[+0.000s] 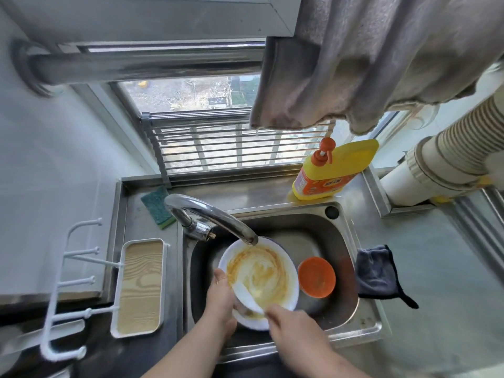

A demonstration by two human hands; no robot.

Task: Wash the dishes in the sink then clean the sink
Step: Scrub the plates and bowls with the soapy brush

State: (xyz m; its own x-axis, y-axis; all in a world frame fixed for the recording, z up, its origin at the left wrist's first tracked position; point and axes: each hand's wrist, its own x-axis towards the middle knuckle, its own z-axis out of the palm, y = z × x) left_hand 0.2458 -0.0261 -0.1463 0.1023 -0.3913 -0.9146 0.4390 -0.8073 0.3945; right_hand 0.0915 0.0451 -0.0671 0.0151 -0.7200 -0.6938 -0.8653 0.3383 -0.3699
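White plate (261,271) under the tap (218,216), left hand (221,298) gripping its left rim; right hand (289,323) pinches a spoon (246,296) lying diagonally across it.

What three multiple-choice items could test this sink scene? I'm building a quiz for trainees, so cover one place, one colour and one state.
1. Where does the green sponge lie?
A. in the sink
B. on the steel ledge behind the tap
C. on the wooden tray

2. What colour is the small bowl beside the white plate?
A. orange
B. blue
C. white

3. How is the plate?
A. rinsed clean
B. smeared with yellowish sauce
C. broken

Answers: 1 B, it lies left of the tap base on the ledge. 2 A, it shows orange inside the sink. 3 B, streaks cover it while the left hand holds its rim.
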